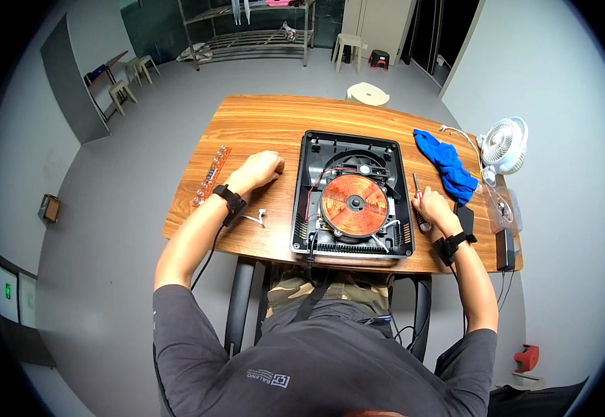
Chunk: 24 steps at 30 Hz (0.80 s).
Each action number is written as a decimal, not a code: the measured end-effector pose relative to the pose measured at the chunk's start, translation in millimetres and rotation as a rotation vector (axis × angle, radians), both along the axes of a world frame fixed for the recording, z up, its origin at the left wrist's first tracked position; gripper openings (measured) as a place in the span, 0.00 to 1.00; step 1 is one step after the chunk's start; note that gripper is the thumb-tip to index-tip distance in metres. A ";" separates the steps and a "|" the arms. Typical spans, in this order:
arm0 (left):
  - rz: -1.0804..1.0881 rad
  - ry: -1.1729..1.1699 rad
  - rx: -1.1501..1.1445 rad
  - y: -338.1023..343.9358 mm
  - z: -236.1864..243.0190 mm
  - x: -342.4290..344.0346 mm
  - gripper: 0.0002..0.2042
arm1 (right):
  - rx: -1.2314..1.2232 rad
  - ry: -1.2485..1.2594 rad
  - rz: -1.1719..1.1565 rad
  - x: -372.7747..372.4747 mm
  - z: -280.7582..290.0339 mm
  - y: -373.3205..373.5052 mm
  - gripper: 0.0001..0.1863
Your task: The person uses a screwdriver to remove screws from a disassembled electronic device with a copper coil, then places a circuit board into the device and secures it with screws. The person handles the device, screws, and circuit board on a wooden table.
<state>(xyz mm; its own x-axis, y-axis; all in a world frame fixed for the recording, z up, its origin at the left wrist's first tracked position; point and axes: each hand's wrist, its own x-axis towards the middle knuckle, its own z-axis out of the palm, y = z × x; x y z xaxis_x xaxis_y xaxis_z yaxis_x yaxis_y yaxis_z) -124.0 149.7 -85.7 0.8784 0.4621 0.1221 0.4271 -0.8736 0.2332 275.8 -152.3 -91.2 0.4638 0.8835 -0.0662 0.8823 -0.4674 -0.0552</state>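
Observation:
An opened black appliance housing lies in the middle of the wooden table, showing a round copper coil, a dark fan part and wires. Left of the housing my left hand rests with its fingers curled; I cannot make out whether anything is in it. Beside it lie an orange circuit strip and a short white connector cable. Right of the housing my right hand has its fingers on a screwdriver with a red-and-black handle. A black strap device sits on each wrist.
On the table's right are a blue cloth, a small white fan, a clear plastic box and a black power brick. Stools and a metal rack stand beyond the table; walls flank both sides.

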 end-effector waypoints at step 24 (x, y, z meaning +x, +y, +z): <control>0.023 -0.313 -0.112 -7.8 29.1 16.4 0.04 | 0.039 -0.021 0.021 5.1 -14.8 1.4 0.23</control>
<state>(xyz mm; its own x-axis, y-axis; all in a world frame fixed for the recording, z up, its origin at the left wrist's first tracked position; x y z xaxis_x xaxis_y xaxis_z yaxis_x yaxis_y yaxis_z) -107.6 141.9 -56.6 0.7953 0.5073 0.3319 0.3388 -0.8259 0.4507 280.9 -150.9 -106.0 0.4459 0.8948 -0.0219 0.8931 -0.4464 -0.0549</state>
